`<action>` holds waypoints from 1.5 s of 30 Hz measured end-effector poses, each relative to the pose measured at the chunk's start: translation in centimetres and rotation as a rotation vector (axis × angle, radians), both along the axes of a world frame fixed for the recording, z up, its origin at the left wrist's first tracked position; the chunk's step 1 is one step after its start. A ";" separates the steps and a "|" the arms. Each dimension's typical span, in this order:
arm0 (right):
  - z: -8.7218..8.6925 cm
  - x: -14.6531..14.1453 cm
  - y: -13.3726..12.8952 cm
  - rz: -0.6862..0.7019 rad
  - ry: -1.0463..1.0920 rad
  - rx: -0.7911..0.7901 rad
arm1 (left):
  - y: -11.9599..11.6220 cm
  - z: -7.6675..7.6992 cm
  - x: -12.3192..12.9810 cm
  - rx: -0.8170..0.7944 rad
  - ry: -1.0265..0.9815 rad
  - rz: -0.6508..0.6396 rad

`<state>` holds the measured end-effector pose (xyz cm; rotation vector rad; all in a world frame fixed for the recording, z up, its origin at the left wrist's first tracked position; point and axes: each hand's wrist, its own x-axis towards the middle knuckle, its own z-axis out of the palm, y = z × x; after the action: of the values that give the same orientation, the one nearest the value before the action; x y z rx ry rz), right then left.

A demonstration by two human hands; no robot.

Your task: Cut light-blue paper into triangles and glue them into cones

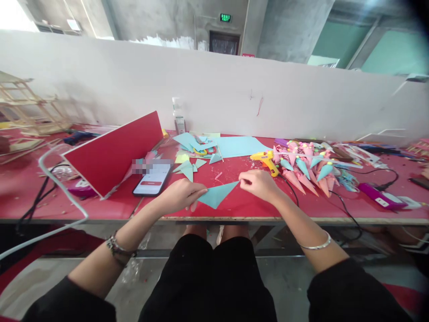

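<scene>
A light blue triangle of paper (216,196) is stretched between my two hands, just above the front part of the red table. My left hand (183,196) pinches its left corner. At the upper right corner, my right hand (258,185) grips the tip between thumb and fingers. Beyond my hands lie several cut blue paper pieces (187,168) and a larger blue sheet (239,146). Close behind my right hand rests a yellow glue gun (266,161). To its right is a pile of pink and blue paper cones (303,163).
A phone (153,180) lies left of my hands, beside an upright red board (117,152). A wooden stick frame (28,105) stands far left. Black cables and a purple power strip (382,197) lie on the right. A white partition (214,89) rises behind the red table (187,212).
</scene>
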<state>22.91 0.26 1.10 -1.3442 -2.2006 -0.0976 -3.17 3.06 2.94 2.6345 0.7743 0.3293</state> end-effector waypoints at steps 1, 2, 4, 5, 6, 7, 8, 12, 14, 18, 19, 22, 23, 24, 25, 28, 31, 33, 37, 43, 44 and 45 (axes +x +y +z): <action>0.1 0.1 0.1 0.001 0.048 0.009 | 0.1 0.1 -0.1 -0.010 -0.007 0.011; 0.4 0.1 0.2 0.018 0.101 0.022 | 0.2 0.3 -0.1 -0.017 -0.012 0.019; 0.9 -0.5 0.5 0.100 0.185 0.020 | 0.4 0.5 0.0 -0.033 -0.015 0.019; 1.2 -1.0 0.6 0.157 0.196 -0.003 | 0.6 0.7 0.1 -0.043 -0.018 0.011; 1.5 -1.5 0.8 0.208 0.173 -0.040 | 0.7 0.9 0.3 -0.051 -0.018 0.004; 1.7 -2.0 1.0 0.242 0.123 -0.083 | 0.9 1.0 0.4 -0.042 -0.012 0.006; 1.9 -2.4 1.2 0.257 0.071 -0.123 | 1.0 1.2 0.6 0.000 0.006 0.033; 2.3 -3.3 2.4 0.226 -0.021 -0.190 | 1.3 1.6 1.3 0.439 0.155 0.243; 2.4 -3.6 3.0 0.232 -0.042 -0.200 | 1.4 1.4 1.8 0.618 0.173 0.252; 2.7 -4.1 3.6 0.255 -0.049 -0.221 | 2.0 0.6 2.9 0.776 0.161 0.178; 2.7 -4.3 3.7 0.270 -0.029 -0.242 | 2.3 0.4 3.1 0.806 0.167 0.176; 2.8 -4.3 3.8 0.323 0.070 -0.348 | 2.9 -0.2 3.2 0.852 0.167 0.153; 2.8 -4.1 3.7 0.337 0.103 -0.388 | 3.1 -0.2 3.0 0.850 0.159 0.139; 2.8 -3.9 3.7 0.343 0.134 -0.423 | 3.3 -0.3 2.8 0.839 0.147 0.128; 2.7 -3.5 3.7 0.343 0.163 -0.455 | 3.5 -0.3 2.5 0.820 0.128 0.127; 2.3 -1.6 3.8 0.292 0.255 -0.551 | 4.3 -0.2 0.9 0.710 0.034 0.196; 1.2 0.4 4.0 0.176 0.391 -0.630 | 5.0 -0.2 -0.8 0.547 -0.070 0.381; 0.2 1.1 4.1 0.140 0.509 -0.662 | 5.0 -0.3 -1.1 0.374 -0.132 0.465; -1.6 0.0 4.5 0.207 0.745 -0.721 | 3.8 -0.7 0.8 -0.197 -0.340 0.283; -2.4 -2.0 5.4 0.258 0.730 -0.800 | 3.1 -2.5 4.5 -0.647 -0.563 0.174; -2.4 -2.1 5.5 0.242 0.716 -0.789 | 3.3 -2.7 4.8 -0.652 -0.594 0.195; -2.3 -2.2 5.5 0.220 0.702 -0.749 | 3.6 -2.8 5.1 -0.645 -0.622 0.224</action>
<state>20.73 5.75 -1.19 -1.1936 -1.7761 1.1932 1.88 6.62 0.14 1.7078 0.7833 0.7650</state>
